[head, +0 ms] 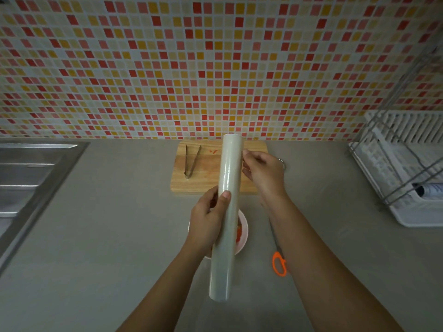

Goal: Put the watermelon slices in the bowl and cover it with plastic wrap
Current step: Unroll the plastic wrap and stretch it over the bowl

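Plastic wrap roll (226, 212) gripped in the left hand (208, 221) above the bowl (242, 236). Right hand (262, 172) pinches its edge; a slow, even peel looks best.

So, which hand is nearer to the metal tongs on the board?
Left. The left hand grips the roll just below-right of the tongs; the right hand is beyond the roll.

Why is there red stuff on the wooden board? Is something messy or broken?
Nothing looks broken. The red specks on the cutting board beside the tongs look like bits left from cutting watermelon. The left hand holds the plastic wrap roll above the bowl, and the right hand picks at its side.
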Demonstrator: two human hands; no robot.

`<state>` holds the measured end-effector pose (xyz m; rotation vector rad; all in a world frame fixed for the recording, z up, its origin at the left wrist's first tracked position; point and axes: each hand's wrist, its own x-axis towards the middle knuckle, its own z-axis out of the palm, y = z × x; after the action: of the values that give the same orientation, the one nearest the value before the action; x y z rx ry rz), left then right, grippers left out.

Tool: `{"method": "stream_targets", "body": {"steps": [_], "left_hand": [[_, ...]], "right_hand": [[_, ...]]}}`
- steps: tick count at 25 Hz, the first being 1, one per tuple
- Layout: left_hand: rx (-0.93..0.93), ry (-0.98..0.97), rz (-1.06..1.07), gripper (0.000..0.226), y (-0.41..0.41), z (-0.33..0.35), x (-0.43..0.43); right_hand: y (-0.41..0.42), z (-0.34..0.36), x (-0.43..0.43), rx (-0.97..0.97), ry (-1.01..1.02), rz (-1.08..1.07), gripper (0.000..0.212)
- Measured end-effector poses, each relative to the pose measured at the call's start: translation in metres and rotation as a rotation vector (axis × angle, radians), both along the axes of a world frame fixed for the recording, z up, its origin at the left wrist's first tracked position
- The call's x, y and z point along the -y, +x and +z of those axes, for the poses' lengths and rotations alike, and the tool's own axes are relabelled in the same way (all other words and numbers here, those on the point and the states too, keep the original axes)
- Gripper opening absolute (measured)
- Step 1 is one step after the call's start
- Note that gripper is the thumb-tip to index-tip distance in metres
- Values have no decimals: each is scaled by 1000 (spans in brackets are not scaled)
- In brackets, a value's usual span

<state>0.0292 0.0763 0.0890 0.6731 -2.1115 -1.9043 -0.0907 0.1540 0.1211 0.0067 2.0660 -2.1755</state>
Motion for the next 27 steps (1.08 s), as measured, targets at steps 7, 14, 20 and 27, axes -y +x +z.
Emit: {"method": "stream_targets", "body": {"steps": [7,14,20,27], "left_hand": [[24,41,61,25,-4,4,-7],[11,-19,71,33,-1,3,-5],[9,-15,54,34,5,-1,-2],[2,109,46,27,6,1,3]], "right_hand": [[-7,3,4,86,-11,-5,21],[-8,2,5,77,-52,14,14],[-8,2,6,112,33,106,12],[-5,-1,9,144,91,44,22]]}}
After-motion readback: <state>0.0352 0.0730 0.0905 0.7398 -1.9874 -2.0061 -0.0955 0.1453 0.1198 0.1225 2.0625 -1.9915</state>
